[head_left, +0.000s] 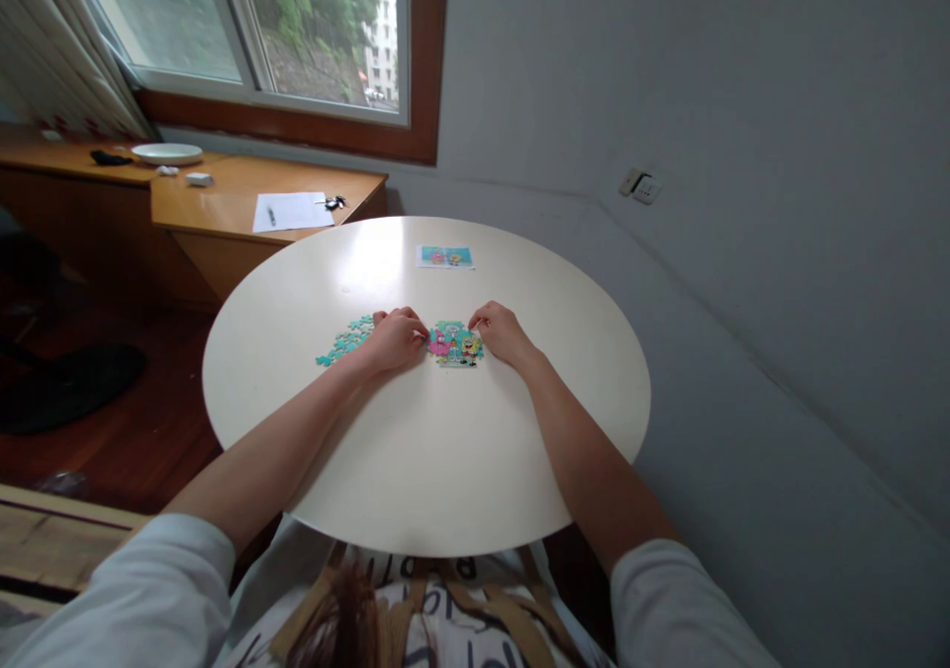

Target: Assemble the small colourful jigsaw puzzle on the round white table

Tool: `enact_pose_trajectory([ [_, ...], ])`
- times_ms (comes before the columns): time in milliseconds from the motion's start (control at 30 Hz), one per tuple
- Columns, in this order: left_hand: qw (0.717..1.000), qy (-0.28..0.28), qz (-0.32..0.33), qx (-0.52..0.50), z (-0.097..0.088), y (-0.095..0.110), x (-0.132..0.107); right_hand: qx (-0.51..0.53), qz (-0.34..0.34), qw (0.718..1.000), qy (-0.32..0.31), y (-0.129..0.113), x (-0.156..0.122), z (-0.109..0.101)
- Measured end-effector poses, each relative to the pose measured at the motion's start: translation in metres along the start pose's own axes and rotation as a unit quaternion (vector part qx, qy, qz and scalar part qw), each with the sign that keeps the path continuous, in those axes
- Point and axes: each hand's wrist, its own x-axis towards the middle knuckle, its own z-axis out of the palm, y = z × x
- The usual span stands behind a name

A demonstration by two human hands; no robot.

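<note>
A partly joined jigsaw puzzle point(454, 347) with pink, teal and yellow cartoon figures lies flat on the white oval table point(460, 450). My left hand point(399, 337) rests at the puzzle's left edge, its fingers bent and pressed together; whatever they pinch is hidden. At the upper right edge, my right hand point(499, 330) has thumb and forefinger closed together against the puzzle, and any piece between them is too small to make out. Loose teal puzzle pieces point(347, 343) are spread left of my left hand, which partly covers them.
A small reference picture point(445, 257) lies toward the table's far side. Behind, a wooden desk point(223, 203) bears a paper sheet point(292, 211), keys point(335, 202) and a white plate point(167, 153). The wall point(742, 203) rises close on the right.
</note>
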Motion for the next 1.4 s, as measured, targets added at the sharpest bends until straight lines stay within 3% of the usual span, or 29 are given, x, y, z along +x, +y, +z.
enact_pose_trajectory([
  [200, 1.0, -0.009, 0.026, -0.009, 0.004, 0.005, -0.001, 0.009, -0.011, 1.0, 0.005, -0.003, 0.0, 0.004],
  [467, 0.999, -0.014, 0.036, -0.013, 0.005, 0.006, -0.001, -0.032, -0.022, 0.998, -0.056, -0.014, -0.001, 0.015],
  [800, 0.999, -0.011, 0.04, -0.017, 0.007, 0.003, 0.0, -0.042, 0.035, 0.998, -0.02, -0.009, -0.004, -0.007],
  [1100, 0.999, -0.014, 0.036, -0.018, 0.005, 0.006, 0.0, -0.003, 0.012, 1.0, 0.015, -0.01, -0.002, 0.002],
  [1267, 0.999, -0.01, 0.043, -0.012, 0.004, 0.006, -0.001, -0.006, -0.056, 0.997, -0.061, -0.031, -0.005, 0.014],
  [1400, 0.999, -0.012, 0.041, -0.012, 0.004, 0.006, -0.001, -0.013, -0.038, 0.997, -0.061, -0.031, -0.004, 0.015],
])
